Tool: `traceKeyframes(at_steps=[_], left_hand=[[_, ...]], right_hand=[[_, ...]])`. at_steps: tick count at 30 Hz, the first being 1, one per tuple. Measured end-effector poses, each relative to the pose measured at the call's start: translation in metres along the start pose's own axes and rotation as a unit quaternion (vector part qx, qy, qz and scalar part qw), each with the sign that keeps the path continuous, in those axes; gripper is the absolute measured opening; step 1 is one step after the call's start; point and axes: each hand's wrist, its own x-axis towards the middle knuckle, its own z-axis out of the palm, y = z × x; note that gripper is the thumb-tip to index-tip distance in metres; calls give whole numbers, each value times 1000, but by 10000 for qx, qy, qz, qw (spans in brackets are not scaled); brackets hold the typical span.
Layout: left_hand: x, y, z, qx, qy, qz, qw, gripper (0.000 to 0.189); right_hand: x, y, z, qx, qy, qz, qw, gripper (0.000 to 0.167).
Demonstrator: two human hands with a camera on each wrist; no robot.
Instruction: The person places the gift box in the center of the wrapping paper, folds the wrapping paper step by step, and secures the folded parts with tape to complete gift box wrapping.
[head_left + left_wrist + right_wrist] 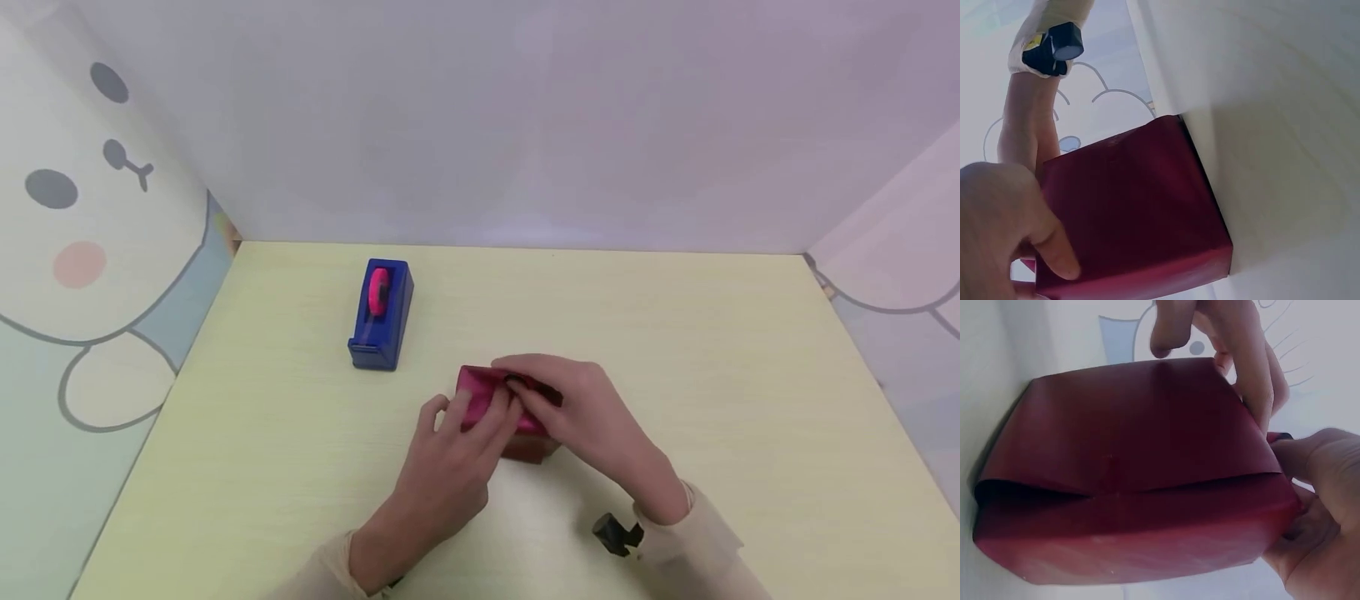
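An open-topped dark red paper box (525,448) with a pink inside stands on the table between both hands. My left hand (448,471) pinches its near rim, fingers over the opening; in the left wrist view the thumb (1060,256) lies flat on the outer wall. On the far right rim, my right hand (588,412) grips the wall, its fingertips at a small black round piece (514,379). The right wrist view shows a side of the box (1129,425) with a folded edge and a dark gap under it. The hands hide part of the opening.
Behind and left of the box stands a blue tape dispenser (380,333) with a pink roll (378,292). A pale wooden table (712,350) runs back to a white wall (525,125). A black wrist camera (617,533) sits at the right sleeve.
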Motion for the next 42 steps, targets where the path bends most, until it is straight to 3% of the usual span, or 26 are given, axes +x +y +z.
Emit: traceKeyframes(at_steps=[4,8,11,14,17,20,26,30,34,42], left_hand=[[-4,-4,1,-547,652,-68,9964,44],[-7,-10,1,-1232,1121,-276,9856,39],[-8,-14,-1,-1771,1079,-450,9772,53],[-7,-18,-4,-1978,815,-522,9755,76],[-7,-20,-4,-1908,633,-429,9786,72],[-8,-21,-1,-1710,698,-229,9825,60],[-11,-26,-1,-1282,616,59,9898,55],[-13,-29,0,-1159,923,458,9879,36],[-15,-30,2,-1092,1138,740,9847,43],[-12,-31,2,-1119,1190,766,9836,43]], right_hand=[[-6,-1,0,-198,-186,-325,9991,41],[-14,4,2,-692,-144,-1028,9922,48],[-20,8,3,-1094,-75,-1535,9820,47],[-24,10,4,-1466,-110,-1837,9719,45],[-27,11,5,-1911,-152,-2096,9588,48],[-29,13,6,-2251,-112,-2318,9463,49],[-36,18,1,-1973,538,-2692,9411,42],[-42,22,2,-1942,640,-2890,9353,40],[-45,25,5,-2129,620,-3010,9275,41],[-44,28,6,-1562,1074,-2949,9365,34]])
